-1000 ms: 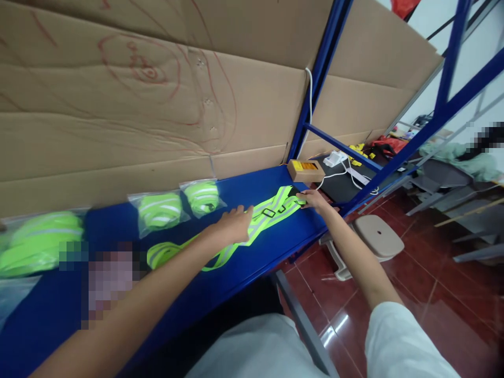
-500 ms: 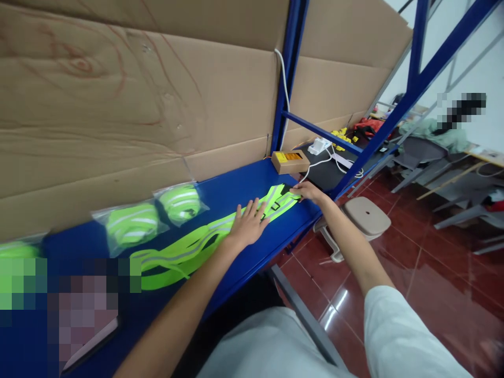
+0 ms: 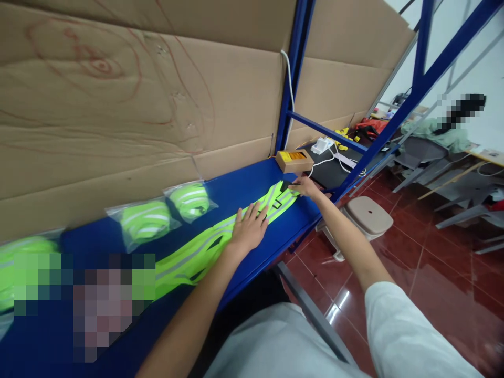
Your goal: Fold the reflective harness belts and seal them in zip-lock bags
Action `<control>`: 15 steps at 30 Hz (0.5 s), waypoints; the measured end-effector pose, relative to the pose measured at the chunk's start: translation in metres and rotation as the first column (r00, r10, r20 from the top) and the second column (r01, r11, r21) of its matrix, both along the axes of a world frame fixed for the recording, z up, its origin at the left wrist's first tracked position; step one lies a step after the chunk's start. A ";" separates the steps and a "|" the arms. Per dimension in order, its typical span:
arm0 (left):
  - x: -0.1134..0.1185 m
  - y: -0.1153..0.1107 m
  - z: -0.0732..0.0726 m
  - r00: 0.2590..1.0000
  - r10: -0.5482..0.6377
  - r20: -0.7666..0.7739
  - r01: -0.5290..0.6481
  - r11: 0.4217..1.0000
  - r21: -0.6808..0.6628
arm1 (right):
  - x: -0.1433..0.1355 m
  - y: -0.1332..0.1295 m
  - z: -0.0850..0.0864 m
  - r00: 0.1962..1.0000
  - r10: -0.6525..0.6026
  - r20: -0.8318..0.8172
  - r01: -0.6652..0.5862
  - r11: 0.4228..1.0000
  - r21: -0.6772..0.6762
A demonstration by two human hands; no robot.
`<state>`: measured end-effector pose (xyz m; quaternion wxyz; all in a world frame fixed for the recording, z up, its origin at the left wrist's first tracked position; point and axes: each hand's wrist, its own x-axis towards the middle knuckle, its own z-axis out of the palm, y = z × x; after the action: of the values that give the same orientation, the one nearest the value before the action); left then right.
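From where I stand, the person's left hand (image 3: 250, 228) has slid along the neon yellow-green strap (image 3: 205, 247) toward the right hand (image 3: 305, 187) over the past second. Back then it was short of the dark buckle (image 3: 263, 214) with its fingers bunched; now it lies palm down over part of that buckle, wide open, fingers spread, pressing on the strap without gripping it. The right hand has stayed at the strap's black end piece (image 3: 286, 186), fingers bent and drawn in, touching it; I can't tell if they pinch it. The strap lies on the blue table (image 3: 236, 191), under the left hand and between both hands. Its trailing part, loosely looped half a second ago, now stretches as a flatter band back past the left wrist until a blurred patch hides it.

Beyond the left hand, off to its left, sit two clear bags, a nearer one (image 3: 114, 212) and a smaller one (image 3: 211, 203), each holding a rolled strap of the same colour. A larger bag (image 3: 60, 234), farther left of that hand, holds more. Just beyond the right hand is a cardboard box (image 3: 294, 161); its contents I can't make out.
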<state>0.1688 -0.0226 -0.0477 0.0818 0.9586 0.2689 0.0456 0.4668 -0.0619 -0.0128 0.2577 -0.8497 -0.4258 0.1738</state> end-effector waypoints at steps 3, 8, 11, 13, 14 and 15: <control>-0.003 0.002 -0.002 1.000 0.020 -0.002 -0.020 1.000 -0.021 | -0.005 -0.001 0.003 0.998 -0.013 0.059 0.015 1.000 -0.027; -0.005 -0.001 0.000 1.000 0.027 0.016 -0.026 0.999 -0.039 | -0.037 -0.002 0.003 0.954 -0.091 0.286 0.071 0.994 0.080; -0.006 -0.003 0.003 0.999 0.034 0.025 -0.033 0.999 -0.043 | -0.060 -0.003 -0.005 0.933 -0.079 0.351 0.026 0.988 0.151; -0.008 -0.003 0.004 0.999 0.042 0.026 -0.041 0.998 -0.046 | -0.063 -0.004 -0.009 0.934 -0.075 0.350 0.012 0.984 0.178; -0.009 -0.002 0.004 0.999 0.046 0.023 -0.045 0.998 -0.049 | -0.059 -0.004 -0.010 0.938 -0.083 0.336 0.021 0.983 0.185; -0.010 -0.002 0.005 0.999 0.051 0.018 -0.050 0.997 -0.054 | -0.053 -0.003 -0.010 0.945 -0.094 0.315 0.035 0.982 0.188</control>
<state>0.1590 -0.0242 -0.0430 0.1088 0.9485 0.2932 0.0496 0.4137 -0.0651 -0.0225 0.2658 -0.8535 -0.4479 -0.0149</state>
